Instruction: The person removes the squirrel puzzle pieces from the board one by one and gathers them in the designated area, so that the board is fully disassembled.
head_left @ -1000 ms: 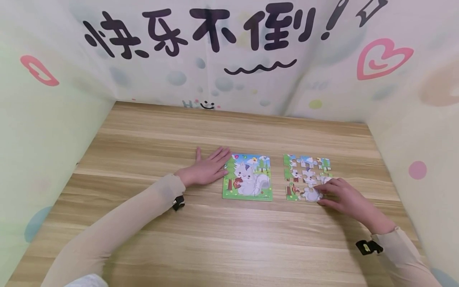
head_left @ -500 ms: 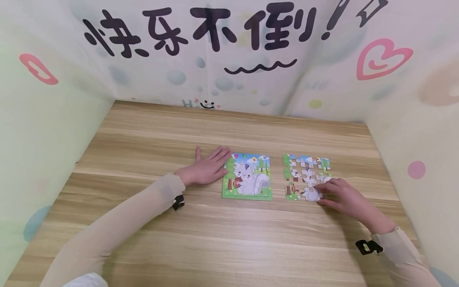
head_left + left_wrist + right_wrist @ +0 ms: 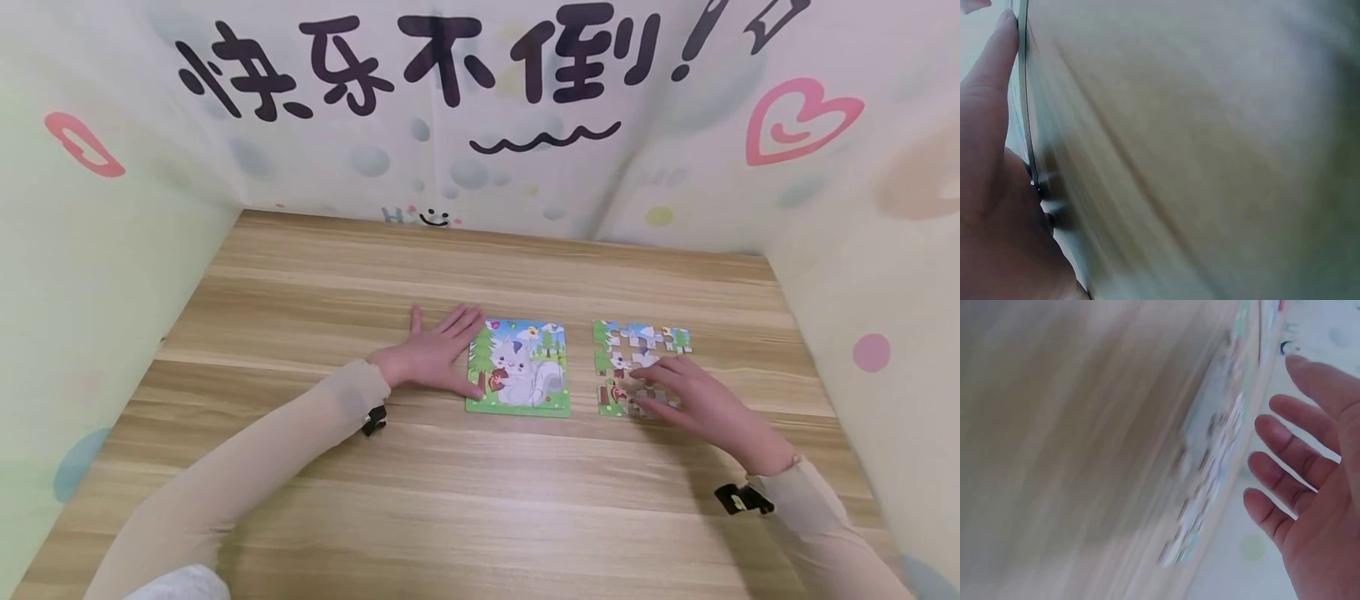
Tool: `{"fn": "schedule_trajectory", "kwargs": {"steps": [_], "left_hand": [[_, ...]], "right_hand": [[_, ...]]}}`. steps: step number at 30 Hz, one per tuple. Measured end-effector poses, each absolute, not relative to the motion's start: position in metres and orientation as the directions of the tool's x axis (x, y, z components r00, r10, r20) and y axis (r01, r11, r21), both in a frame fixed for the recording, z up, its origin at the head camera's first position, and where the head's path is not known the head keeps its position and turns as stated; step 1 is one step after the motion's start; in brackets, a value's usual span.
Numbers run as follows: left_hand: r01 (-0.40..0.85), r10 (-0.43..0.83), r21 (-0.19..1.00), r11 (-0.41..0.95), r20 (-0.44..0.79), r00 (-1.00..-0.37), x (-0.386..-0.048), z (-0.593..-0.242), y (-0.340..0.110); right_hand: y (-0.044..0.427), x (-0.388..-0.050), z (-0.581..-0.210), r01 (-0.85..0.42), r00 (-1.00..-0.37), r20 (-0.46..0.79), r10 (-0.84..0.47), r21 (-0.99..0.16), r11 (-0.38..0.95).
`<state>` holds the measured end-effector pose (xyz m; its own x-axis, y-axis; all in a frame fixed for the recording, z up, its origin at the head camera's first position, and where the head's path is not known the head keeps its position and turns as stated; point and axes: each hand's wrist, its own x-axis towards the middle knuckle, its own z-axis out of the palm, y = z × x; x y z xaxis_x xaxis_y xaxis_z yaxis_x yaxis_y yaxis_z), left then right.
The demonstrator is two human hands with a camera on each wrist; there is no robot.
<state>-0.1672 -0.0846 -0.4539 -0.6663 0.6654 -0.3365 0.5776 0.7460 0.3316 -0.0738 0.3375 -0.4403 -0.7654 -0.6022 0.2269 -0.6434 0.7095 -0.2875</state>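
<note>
A squirrel picture puzzle point(image 3: 517, 367) lies flat in a green-edged board near the middle of the table. Fingers spread, my left hand point(image 3: 431, 357) rests at the board's left edge, with the thumb on its lower left corner. To the right, separate jigsaw pieces point(image 3: 606, 335) lie in loose rows with gaps between them. Above the lower right ones hovers my right hand point(image 3: 701, 402), hiding some of them. In the right wrist view this hand's fingers point(image 3: 1275, 434) are loosely bent, hold nothing and stand apart from the blurred pieces.
The wood-grain table point(image 3: 480, 500) extends in front of and behind the puzzle. A printed cloth point(image 3: 525, 183) with lettering hangs along the back edge, and pale cloths enclose both sides. A dark strap-like device point(image 3: 744, 500) sits on the right wrist.
My right hand has shifted left and slightly away from me, from the lower right piece to over the group. The left thumb has spread downward along the board; its fingers stay there.
</note>
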Motion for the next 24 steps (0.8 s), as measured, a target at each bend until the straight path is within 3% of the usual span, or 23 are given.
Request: {"fn": "schedule_trajectory", "kwargs": {"steps": [16,24], "left_hand": [[0.573,0.668,0.345,0.743,-0.327,-0.669,-0.166,-0.452,-0.085],[0.576,0.67,0.346,0.741,-0.326,-0.667,-0.167,-0.453,-0.085]], "right_hand": [[0.266,-0.092,-0.435,-0.612,-0.774,0.069,-0.629,-0.336,0.716],[0.242,-0.099,-0.441,-0.633,-0.756,0.053,-0.653,-0.315,0.707]]}}
